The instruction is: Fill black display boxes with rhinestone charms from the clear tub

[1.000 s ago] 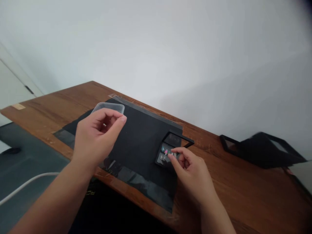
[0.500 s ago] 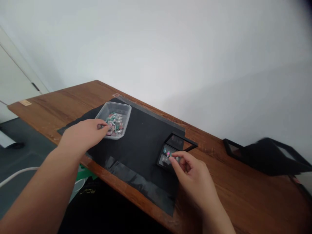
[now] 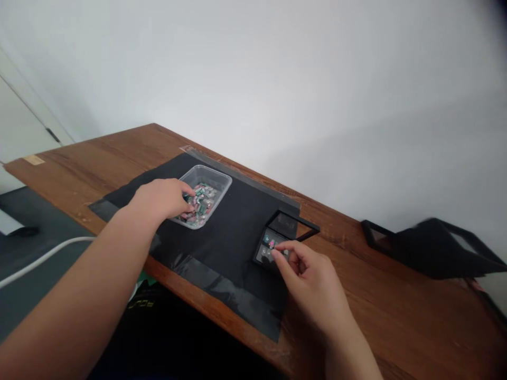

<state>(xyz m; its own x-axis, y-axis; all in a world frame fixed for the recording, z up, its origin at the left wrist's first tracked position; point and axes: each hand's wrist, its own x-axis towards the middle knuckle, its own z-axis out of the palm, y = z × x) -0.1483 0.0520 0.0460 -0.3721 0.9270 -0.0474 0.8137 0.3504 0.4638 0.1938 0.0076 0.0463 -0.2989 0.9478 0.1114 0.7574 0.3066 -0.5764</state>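
Note:
A clear plastic tub stands on a black mat, with many small shiny pieces in pink, green and silver inside. My left hand reaches over its near left rim, thumb and forefinger apart among the pieces. Farther right, a small black case has its framed lid raised. Small items lie in its compartments, one of them a bright pink piece. Over the case's front right part, my right hand has thumb and forefinger brought together; whatever is between their tips is too small to make out.
The black mat is taped to a brown wooden table. Black frame-like cases stand at the right by the white wall. A white cable hangs at the left, below the table edge.
The tub has slid to the right on the mat, and my left hand has moved right with it, its thumb and forefinger now wider apart. My right hand stays at the case.

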